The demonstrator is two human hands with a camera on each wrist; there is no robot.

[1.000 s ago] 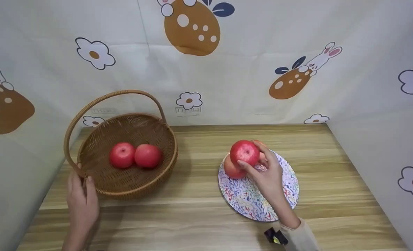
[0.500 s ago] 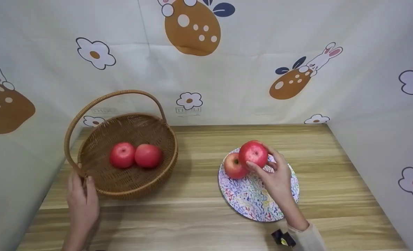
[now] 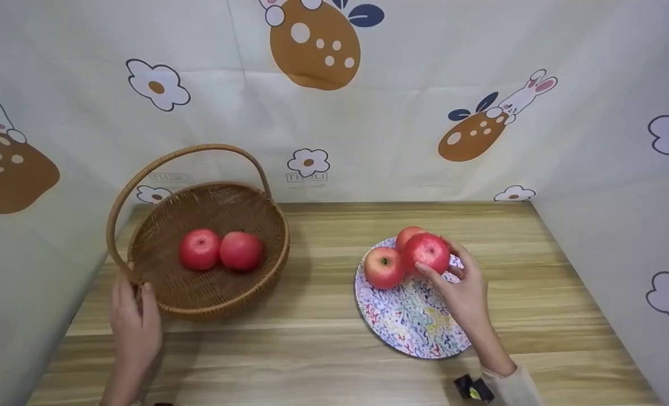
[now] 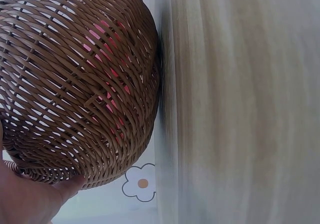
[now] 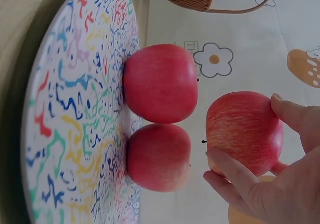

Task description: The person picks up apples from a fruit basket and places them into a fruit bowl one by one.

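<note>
My right hand (image 3: 463, 285) holds a red apple (image 5: 245, 133) between thumb and fingers, raised above the patterned plate (image 3: 419, 332). Two more apples rest on that plate: one at its left side (image 3: 383, 268) and one behind it (image 3: 409, 234), partly covered by the held apple in the head view. At the left, my left hand (image 3: 135, 327) grips the near rim of the wicker basket (image 3: 244, 296) where the arched handle joins it. Inside the basket lie two red apples (image 3: 200, 250), side by side. In the left wrist view their red shows through the weave (image 4: 107, 69).
Everything stands on a wood-grain table (image 3: 317, 338). A pale cloth (image 3: 391, 113) printed with flowers and rabbits hangs along the back and sides. Bare tabletop lies between the basket and the plate. A dark clip-like object (image 3: 473, 389) sits at my right sleeve.
My right hand has moved right with its apple, uncovering more of the two apples on the plate. The left hand and basket have stayed in place.
</note>
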